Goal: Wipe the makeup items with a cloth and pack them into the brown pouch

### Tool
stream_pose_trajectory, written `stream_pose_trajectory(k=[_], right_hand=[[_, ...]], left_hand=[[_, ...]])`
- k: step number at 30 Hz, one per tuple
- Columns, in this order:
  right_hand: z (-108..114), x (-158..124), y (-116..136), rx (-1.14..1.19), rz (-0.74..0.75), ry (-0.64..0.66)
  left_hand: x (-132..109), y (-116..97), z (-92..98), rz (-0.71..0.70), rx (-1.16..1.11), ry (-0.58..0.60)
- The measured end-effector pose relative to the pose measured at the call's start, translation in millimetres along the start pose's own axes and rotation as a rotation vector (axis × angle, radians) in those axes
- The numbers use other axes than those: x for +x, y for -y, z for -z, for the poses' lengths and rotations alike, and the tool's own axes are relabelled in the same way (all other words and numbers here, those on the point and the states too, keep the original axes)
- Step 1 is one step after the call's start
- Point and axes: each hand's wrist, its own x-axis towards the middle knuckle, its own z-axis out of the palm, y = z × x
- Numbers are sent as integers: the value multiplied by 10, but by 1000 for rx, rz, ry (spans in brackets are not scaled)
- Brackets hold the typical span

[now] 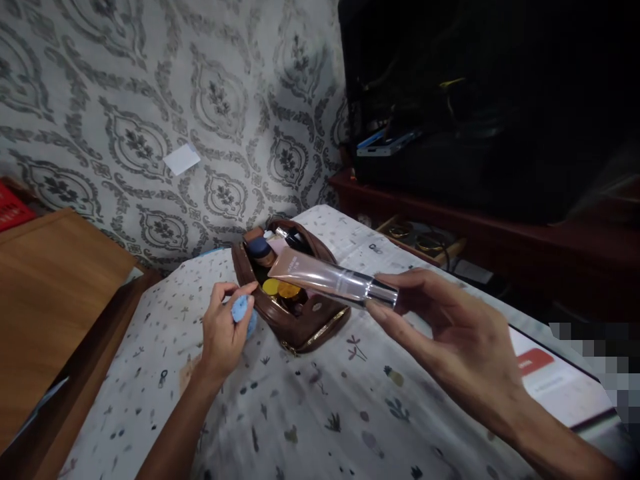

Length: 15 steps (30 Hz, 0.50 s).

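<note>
Nearest me the person's right hand [450,327] pinches a slim tube [320,277] by its silver cap [383,294], thumb below and fingers above. The tube is the thing to look at: a glossy rosy beige, tilted a little so that its flat, wide end rises away from the hand, with small pale lettering near that end. Toward the cap its body turns clear and silvery, and the cap shines like a mirror. Beside that wrist lies a device with a lit screen [565,387], showing a red patch, on the printed cloth [350,413].

The left hand [223,330] is curled around a fluffy light-blue thing [243,309], its index fingertip at the rim of an open brown bag [273,320]. The tube hangs over the bag's mouth, though from here I can't tell whether it touches anything inside. Within I see a yellow lid [271,287], an amber-gold lid [290,291] and a dark-blue cap [259,247].

Farther off stand an open drawer [455,252], a big dark screen [475,120] and the patterned wall [215,100].
</note>
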Motion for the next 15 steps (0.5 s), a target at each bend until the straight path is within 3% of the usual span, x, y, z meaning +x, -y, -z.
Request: stream_pose_trajectory(k=[15], right_hand=[[-214,376,134,-101,209,40]], left_hand=[[-138,53,-118,38,-142,-94]])
